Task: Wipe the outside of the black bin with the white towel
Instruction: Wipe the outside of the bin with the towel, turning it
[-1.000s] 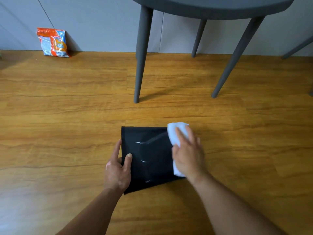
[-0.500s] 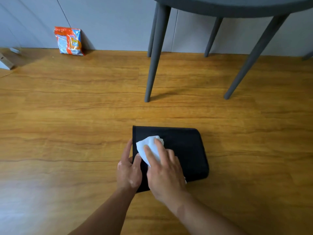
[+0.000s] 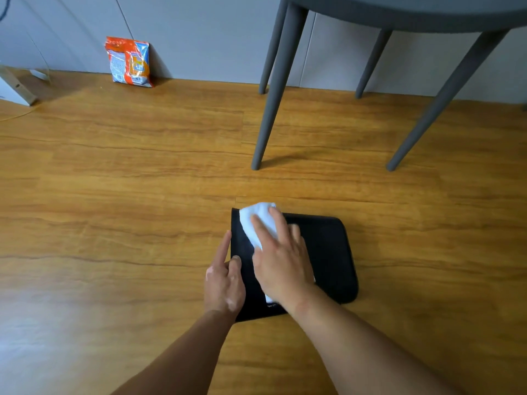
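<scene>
the black bin (image 3: 322, 258) lies on its side on the wooden floor (image 3: 114, 195), near the person and a little right of centre, with one broad dark face turned up. it looks flattened, with rounded corners on its right side and a straight edge on the left, so my guess is a soft fabric or thin-walled bin: light, somewhat floppy, and likely to slide on the smooth boards if pushed without a brace. the white towel (image 3: 258, 220) sits bunched on the far left corner of that upper face, reaching just past the far edge.

the right hand (image 3: 281, 263) lies flat over the towel, fingers spread and pressing it down onto the bin rather than clenching it; a scrap of white also shows under the wrist. the left hand (image 3: 225, 283) rests at the bin's left edge, forefinger stretched along the floor beside it and thumb on the black surface, pinning it in place (it is not closed round anything).

the best hold is probably this left edge or a corner, since the middle of the panel would likely give under pressure.

farther off stand the grey legs of a table (image 3: 268, 109), well apart from the bin, and an orange packet (image 3: 128, 65) leans on the far wall at left.
</scene>
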Available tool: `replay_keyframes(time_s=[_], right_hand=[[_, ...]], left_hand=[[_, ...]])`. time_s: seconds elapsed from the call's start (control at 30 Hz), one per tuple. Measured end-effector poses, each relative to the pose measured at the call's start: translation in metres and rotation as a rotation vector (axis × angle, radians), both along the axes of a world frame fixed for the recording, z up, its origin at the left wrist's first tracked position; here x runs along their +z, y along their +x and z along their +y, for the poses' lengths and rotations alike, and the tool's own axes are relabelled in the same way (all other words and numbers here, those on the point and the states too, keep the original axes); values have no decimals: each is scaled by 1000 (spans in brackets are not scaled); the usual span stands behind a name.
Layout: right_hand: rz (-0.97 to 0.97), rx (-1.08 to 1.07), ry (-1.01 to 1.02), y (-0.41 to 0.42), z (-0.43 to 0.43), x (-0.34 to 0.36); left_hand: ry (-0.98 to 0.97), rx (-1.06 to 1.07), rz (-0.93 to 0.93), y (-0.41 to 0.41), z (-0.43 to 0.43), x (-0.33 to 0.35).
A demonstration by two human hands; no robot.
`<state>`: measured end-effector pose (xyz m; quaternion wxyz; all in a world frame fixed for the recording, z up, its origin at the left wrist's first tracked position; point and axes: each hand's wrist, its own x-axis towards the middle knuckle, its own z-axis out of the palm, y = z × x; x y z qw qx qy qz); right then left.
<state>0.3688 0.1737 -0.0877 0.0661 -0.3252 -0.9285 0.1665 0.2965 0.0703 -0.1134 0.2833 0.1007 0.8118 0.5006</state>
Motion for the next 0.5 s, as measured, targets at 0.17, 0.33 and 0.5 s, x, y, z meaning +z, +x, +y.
replay_keyframes(time_s=[0.17,0.33,0.5], right_hand=[[49,37,-15,58,-24,-6],[31,-8,6,28,-1,-8],[-27,-112,-75,-17,33,0]], left_hand=[[32,-4,-33,-2,0,0],[57,-41,-77,-1,-8,-2],[148,-19,-176,-1,-13,-2]])
